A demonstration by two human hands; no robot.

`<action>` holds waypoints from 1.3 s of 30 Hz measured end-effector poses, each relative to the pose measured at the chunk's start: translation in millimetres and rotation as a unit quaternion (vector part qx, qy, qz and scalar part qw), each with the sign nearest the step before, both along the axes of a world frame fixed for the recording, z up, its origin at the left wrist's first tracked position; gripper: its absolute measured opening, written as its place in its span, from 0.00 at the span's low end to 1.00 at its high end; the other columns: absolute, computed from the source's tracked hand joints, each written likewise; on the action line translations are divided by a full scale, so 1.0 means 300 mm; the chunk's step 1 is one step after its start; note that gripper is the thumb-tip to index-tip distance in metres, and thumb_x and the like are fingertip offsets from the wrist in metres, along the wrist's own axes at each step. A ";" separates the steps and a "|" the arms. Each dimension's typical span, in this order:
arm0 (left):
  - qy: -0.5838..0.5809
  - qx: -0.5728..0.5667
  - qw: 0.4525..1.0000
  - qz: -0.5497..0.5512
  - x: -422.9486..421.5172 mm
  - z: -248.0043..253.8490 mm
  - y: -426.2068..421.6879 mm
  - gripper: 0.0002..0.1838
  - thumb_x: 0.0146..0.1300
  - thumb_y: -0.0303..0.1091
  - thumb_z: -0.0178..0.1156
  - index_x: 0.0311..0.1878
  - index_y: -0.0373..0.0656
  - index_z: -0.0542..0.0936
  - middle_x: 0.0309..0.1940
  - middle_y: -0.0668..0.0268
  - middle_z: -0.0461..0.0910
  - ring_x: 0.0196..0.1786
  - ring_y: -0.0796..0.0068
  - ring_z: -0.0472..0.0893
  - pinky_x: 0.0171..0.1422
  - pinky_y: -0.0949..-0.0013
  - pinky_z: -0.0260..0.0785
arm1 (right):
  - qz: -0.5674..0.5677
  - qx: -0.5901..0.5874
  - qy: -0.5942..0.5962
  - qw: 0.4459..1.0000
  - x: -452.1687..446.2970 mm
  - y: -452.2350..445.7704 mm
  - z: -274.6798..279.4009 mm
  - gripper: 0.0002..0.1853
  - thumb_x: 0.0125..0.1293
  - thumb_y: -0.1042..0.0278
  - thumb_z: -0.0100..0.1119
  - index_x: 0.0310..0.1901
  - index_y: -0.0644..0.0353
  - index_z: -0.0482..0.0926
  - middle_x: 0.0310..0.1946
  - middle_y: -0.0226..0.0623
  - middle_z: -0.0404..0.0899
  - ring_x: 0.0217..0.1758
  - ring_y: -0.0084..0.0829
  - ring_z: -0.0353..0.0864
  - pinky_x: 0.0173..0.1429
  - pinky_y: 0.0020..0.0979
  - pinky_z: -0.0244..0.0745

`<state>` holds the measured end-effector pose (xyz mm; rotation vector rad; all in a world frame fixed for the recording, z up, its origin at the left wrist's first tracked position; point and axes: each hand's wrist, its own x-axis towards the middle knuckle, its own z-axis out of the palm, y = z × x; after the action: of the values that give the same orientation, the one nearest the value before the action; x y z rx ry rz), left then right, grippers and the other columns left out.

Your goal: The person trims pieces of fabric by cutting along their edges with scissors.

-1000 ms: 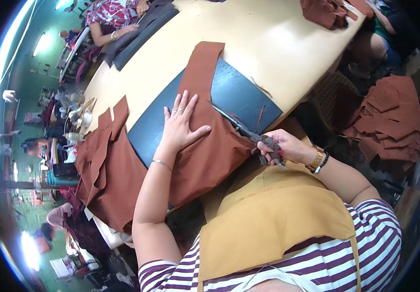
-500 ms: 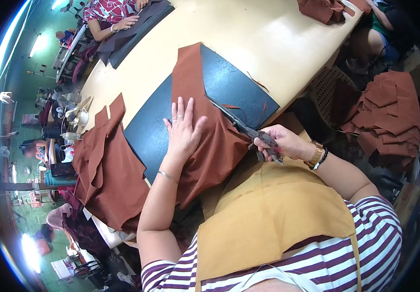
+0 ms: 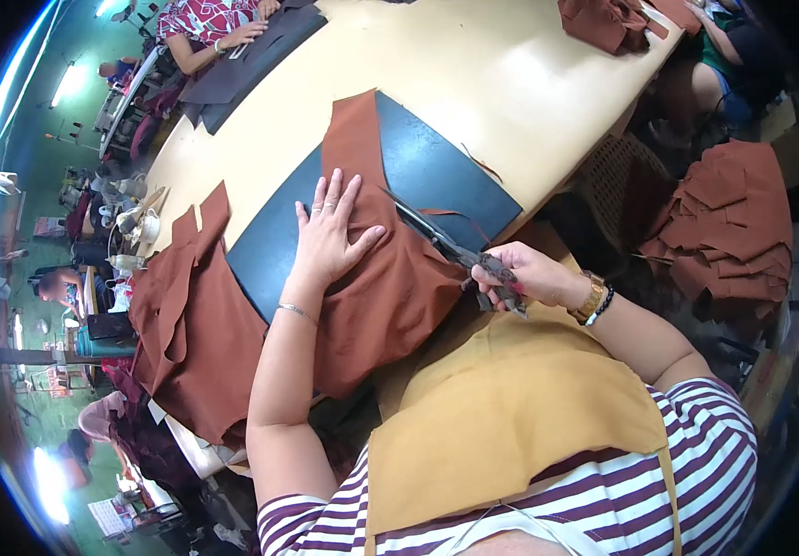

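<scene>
My left hand (image 3: 330,236) lies flat with spread fingers on a rust-brown cloth (image 3: 381,296), which runs over a dark blue board (image 3: 427,167) and hangs past the table edge. My right hand (image 3: 524,276) is closed round the handles of long scissors (image 3: 436,237), which look wrapped in dark rag. Their blades point up and left along the cloth's right edge, beside my left fingers. A thin brown strip (image 3: 458,215) curls on the board next to the blades. More rust-brown cloth (image 3: 205,324) lies left of the board, draped over the edge.
Across the pale table (image 3: 473,56), a person in a red patterned top (image 3: 205,20) rests a hand by dark cloth (image 3: 260,60). Another person sits at the upper right. Stacked brown pieces (image 3: 733,218) lie right, near a perforated chair (image 3: 612,176). A cup (image 3: 144,227) stands left.
The cloth's upper strip has shifted left on the board, and its lower part is more bunched. Both hands have moved slightly left in view. A thin strip now curls beside the blades.
</scene>
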<state>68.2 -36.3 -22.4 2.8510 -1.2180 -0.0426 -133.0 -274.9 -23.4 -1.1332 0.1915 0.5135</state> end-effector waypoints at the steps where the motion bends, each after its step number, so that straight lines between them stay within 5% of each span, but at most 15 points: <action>1: 0.001 -0.004 1.000 0.007 -0.017 0.001 -0.003 0.44 0.59 0.68 0.50 0.74 0.58 0.55 0.76 0.62 0.46 0.78 0.55 0.45 0.72 0.32 0.36 | -0.005 0.008 0.007 1.000 0.000 0.001 0.011 0.13 0.68 0.56 0.59 0.30 0.56 0.76 0.20 0.24 0.74 0.22 0.15 0.74 0.26 0.21 0.71; 23: -0.031 0.006 0.989 0.141 -0.181 -0.025 -0.047 0.44 0.60 0.67 0.50 0.74 0.56 0.54 0.76 0.59 0.46 0.77 0.52 0.46 0.67 0.25 0.41 | -0.026 0.025 -0.012 0.999 -0.018 0.020 -0.013 0.14 0.67 0.56 0.60 0.29 0.56 0.76 0.21 0.22 0.73 0.23 0.14 0.73 0.27 0.20 0.72; 39: 0.000 0.016 0.990 0.143 -0.259 -0.021 -0.074 0.45 0.58 0.63 0.53 0.75 0.54 0.51 0.76 0.56 0.43 0.77 0.50 0.43 0.66 0.22 0.39 | -0.046 0.003 0.006 0.999 -0.015 0.046 -0.003 0.15 0.67 0.56 0.60 0.27 0.55 0.75 0.20 0.23 0.72 0.22 0.14 0.71 0.27 0.19 0.69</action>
<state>-9.7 -58.6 -28.8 3.0209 -0.8030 -0.0537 -137.4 -261.2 -24.3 -1.1109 0.2506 0.4389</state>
